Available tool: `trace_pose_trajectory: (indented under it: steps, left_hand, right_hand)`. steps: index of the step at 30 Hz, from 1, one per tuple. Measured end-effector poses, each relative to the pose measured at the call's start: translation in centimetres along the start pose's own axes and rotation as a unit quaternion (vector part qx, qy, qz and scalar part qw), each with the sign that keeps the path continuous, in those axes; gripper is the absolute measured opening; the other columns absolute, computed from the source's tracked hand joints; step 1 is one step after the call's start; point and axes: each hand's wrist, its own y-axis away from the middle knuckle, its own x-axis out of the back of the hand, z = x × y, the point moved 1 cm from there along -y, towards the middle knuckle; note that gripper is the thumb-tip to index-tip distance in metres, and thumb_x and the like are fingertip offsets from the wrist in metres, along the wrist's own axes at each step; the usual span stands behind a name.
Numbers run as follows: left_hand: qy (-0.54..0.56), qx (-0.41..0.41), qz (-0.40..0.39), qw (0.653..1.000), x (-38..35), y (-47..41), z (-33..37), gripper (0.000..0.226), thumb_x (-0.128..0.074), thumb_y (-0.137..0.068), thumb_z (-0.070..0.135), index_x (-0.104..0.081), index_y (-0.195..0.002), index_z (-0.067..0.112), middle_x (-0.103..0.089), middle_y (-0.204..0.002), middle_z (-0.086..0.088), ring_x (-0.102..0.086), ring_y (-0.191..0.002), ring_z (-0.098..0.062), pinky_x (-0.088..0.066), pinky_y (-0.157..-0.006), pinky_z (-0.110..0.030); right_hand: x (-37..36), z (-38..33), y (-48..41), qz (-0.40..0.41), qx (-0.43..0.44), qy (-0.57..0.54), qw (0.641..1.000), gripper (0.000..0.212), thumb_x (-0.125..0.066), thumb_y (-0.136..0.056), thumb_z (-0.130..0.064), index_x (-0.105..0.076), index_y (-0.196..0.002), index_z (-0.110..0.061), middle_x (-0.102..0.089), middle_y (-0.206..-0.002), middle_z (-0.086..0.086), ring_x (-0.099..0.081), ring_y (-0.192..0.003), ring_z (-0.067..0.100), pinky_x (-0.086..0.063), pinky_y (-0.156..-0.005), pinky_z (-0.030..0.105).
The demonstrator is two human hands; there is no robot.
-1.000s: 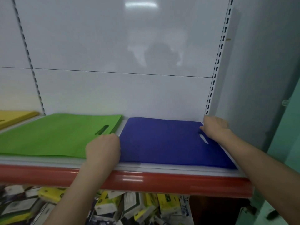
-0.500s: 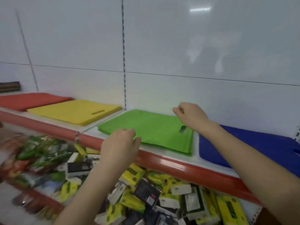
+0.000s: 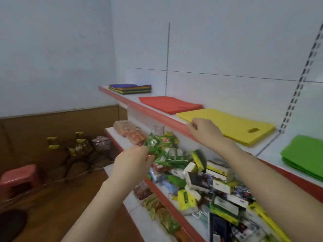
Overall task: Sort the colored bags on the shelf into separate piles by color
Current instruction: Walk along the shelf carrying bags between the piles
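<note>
The upper shelf (image 3: 157, 116) carries flat bags in piles. A mixed stack of several colours (image 3: 130, 89) lies at its far left end. Right of it come a red pile (image 3: 169, 103), a yellow pile (image 3: 227, 124) and a green pile (image 3: 305, 154) cut by the right border. The blue pile is out of view. My right hand (image 3: 205, 131) hovers over the shelf's red front edge, at the yellow pile's near left corner, fingers loosely curled and empty. My left hand (image 3: 132, 162) is lower, in front of the lower shelf, fingers loosely bent, holding nothing.
The lower shelf (image 3: 157, 191) is heaped with boxes and green packets (image 3: 201, 180). On the wooden floor at left stand a pink stool (image 3: 19, 175) and a wire rack (image 3: 76, 147). A slotted upright (image 3: 295, 95) runs up the back panel.
The view has swung left along the shelf, bringing the mixed stack and red pile into sight. My right hand left the green pile for the yellow one; my left hand moved left and lower.
</note>
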Motion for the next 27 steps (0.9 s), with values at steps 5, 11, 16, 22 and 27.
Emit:
trace_pose_trajectory:
  steps: [5, 11, 16, 22, 27]
  left_hand:
    - [-0.028, 0.089, 0.009, 0.996, -1.4, -1.4, -9.4, 0.03, -0.04, -0.096, 0.04, -0.059, -0.094, 0.017, -0.059, -0.084, 0.003, -0.056, -0.074, -0.014, -0.041, -0.056, -0.024]
    - [-0.047, 0.156, 0.007, 0.987, -3.7, -5.4, -20.1, 0.026, -0.041, -0.097, 0.038, -0.059, -0.101, 0.019, -0.06, -0.091, 0.004, -0.05, -0.074, -0.008, -0.037, -0.056, -0.016]
    - [-0.078, 0.182, 0.015, 0.98, -3.6, -13.6, -28.8, 0.026, -0.042, -0.097, 0.037, -0.059, -0.1, 0.017, -0.056, -0.088, 0.004, -0.049, -0.077, -0.012, -0.04, -0.063, -0.021]
    - [-0.064, 0.205, 0.027, 0.976, -4.6, -21.0, -37.6, 0.03, -0.042, -0.096, 0.039, -0.061, -0.103, 0.017, -0.061, -0.092, 0.003, -0.05, -0.078, -0.011, -0.041, -0.064, -0.021]
    - [-0.056, 0.194, 0.029, 0.979, -6.5, -26.8, -44.7, 0.029, -0.042, -0.096, 0.038, -0.06, -0.101, 0.017, -0.06, -0.09, 0.004, -0.05, -0.077, -0.01, -0.042, -0.064, -0.021]
  right_hand:
    - [-7.9, -7.0, -7.6, -0.031, 0.072, -0.012, 0.997, 0.038, -0.039, -0.098, -0.034, -0.054, -0.075, -0.008, -0.055, -0.07, 0.008, -0.054, -0.072, 0.028, -0.04, -0.06, 0.035]
    - [-17.5, -14.1, -17.2, -0.07, 0.134, -0.065, 0.986, 0.042, -0.041, -0.098, -0.028, -0.035, -0.057, -0.022, -0.04, -0.057, -0.004, -0.041, -0.055, 0.013, -0.022, -0.047, 0.026]
    - [-22.6, -19.7, -28.3, -0.071, 0.156, -0.09, 0.981, 0.036, -0.042, -0.098, -0.03, -0.046, -0.064, -0.021, -0.052, -0.069, -0.001, -0.047, -0.061, 0.01, -0.027, -0.049, 0.023]
    - [-27.3, -25.4, -39.3, -0.068, 0.184, -0.077, 0.977, 0.033, -0.042, -0.098, -0.033, -0.058, -0.079, -0.011, -0.057, -0.073, 0.002, -0.055, -0.07, 0.02, -0.033, -0.053, 0.027]
    - [-32.2, -29.0, -46.7, -0.054, 0.186, -0.062, 0.979, 0.034, -0.041, -0.098, -0.036, -0.056, -0.077, -0.014, -0.056, -0.069, 0.0, -0.056, -0.069, 0.019, -0.042, -0.059, 0.03]
